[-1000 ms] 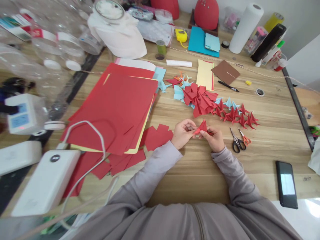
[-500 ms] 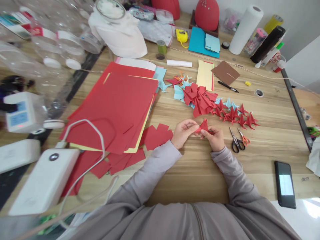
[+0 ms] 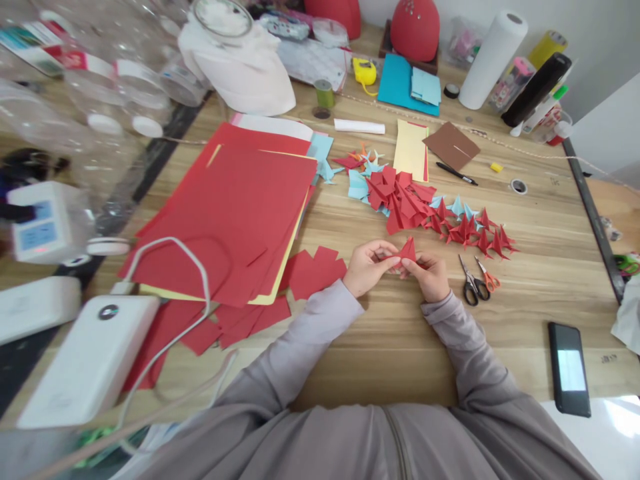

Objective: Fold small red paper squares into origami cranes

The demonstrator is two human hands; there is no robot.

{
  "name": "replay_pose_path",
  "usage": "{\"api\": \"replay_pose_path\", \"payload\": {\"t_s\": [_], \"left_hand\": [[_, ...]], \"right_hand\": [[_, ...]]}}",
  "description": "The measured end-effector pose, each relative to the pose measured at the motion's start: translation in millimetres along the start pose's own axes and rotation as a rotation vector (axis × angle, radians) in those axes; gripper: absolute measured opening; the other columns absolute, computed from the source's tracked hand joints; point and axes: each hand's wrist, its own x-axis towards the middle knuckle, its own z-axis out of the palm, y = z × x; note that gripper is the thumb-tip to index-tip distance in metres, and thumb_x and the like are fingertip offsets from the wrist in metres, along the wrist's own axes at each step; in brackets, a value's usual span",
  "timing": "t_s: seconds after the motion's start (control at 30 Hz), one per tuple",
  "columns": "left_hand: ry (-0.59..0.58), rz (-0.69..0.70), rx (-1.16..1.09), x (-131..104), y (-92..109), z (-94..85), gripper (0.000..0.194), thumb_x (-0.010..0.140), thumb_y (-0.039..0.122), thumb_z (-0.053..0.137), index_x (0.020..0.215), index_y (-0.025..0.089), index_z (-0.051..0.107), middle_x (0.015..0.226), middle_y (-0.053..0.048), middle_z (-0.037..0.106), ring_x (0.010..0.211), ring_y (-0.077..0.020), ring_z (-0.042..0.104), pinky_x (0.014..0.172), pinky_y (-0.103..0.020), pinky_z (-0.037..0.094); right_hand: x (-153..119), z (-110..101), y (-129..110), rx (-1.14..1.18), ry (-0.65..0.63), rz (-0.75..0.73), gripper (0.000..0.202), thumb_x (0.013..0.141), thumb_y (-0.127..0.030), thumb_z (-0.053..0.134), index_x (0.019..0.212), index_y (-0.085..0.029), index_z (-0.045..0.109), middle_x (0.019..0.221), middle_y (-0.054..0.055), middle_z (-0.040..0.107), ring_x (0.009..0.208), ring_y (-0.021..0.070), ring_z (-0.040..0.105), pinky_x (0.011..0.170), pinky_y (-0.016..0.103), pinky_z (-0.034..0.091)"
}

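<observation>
Between my two hands is a small folded piece of red paper [image 3: 409, 248] with a pointed peak standing up. My left hand [image 3: 369, 267] pinches its left side between thumb and fingers. On the other side, my right hand [image 3: 430, 275] is closed on its lower right edge, thumb on top. Both thumb tips come close together at the paper's base, and the fingers beneath are partly hidden. Just beyond my hands lies a heap of folded red paper pieces [image 3: 397, 197], with pointed red paper cranes [image 3: 465, 230] to its right.
Black-handled scissors [image 3: 473, 287] and orange-handled scissors [image 3: 490, 279] lie right of my hands. A stack of red sheets [image 3: 235, 213] and loose red squares [image 3: 313, 273] are to the left. A white power bank [image 3: 95, 367] with a cable sits front left, a phone [image 3: 570, 370] front right.
My left thumb has shifted slightly inward along the red paper, closer to the right thumb. The folded paper stays in both hands, and the rest looks the same.
</observation>
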Motion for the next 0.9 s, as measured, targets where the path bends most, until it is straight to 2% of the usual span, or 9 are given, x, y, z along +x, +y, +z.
{"api": "replay_pose_path", "payload": {"t_s": [0.27, 0.4, 0.53, 0.9], "left_hand": [[-0.023, -0.061, -0.117, 0.4, 1.2, 1.2, 0.032, 0.067, 0.031, 0.073, 0.091, 0.013, 0.063, 0.064, 0.0, 0.067, 0.054, -0.0131, 0.064, 0.059, -0.028, 0.055], [-0.015, -0.088, -0.117, 0.5, -0.1, 2.5, 0.042, 0.059, 0.025, 0.077, 0.097, 0.014, 0.062, 0.069, -0.001, 0.069, 0.058, -0.0137, 0.065, 0.062, -0.029, 0.056], [-0.003, -0.125, -0.059, 0.3, -1.7, 3.7, 0.041, 0.055, 0.019, 0.078, 0.093, 0.013, 0.061, 0.068, -0.001, 0.068, 0.058, -0.0122, 0.063, 0.062, -0.027, 0.054], [-0.026, 0.077, 0.171, -4.3, 4.7, 4.4, 0.029, 0.062, 0.017, 0.072, 0.089, 0.015, 0.06, 0.063, 0.003, 0.058, 0.059, -0.0087, 0.055, 0.056, -0.021, 0.043]], "right_hand": [[1.9, -4.1, 6.2, 0.094, 0.032, 0.025, 0.025, 0.067, -0.04, 0.074, 0.062, -0.017, 0.066, 0.055, 0.0, 0.066, 0.043, 0.0104, 0.057, 0.045, 0.024, 0.049], [2.2, -3.6, 7.3, 0.109, 0.038, 0.027, 0.025, 0.067, -0.04, 0.074, 0.062, -0.017, 0.065, 0.056, 0.0, 0.066, 0.043, 0.0106, 0.057, 0.046, 0.024, 0.049], [1.7, -2.2, 5.0, 0.071, 0.018, 0.01, 0.025, 0.068, -0.04, 0.074, 0.062, -0.017, 0.065, 0.054, 0.0, 0.065, 0.044, 0.011, 0.058, 0.046, 0.024, 0.049], [2.6, -3.0, 7.1, 0.099, -0.031, 0.033, 0.029, 0.068, -0.043, 0.072, 0.061, -0.016, 0.062, 0.052, -0.002, 0.062, 0.039, 0.0091, 0.055, 0.042, 0.022, 0.047]]}}
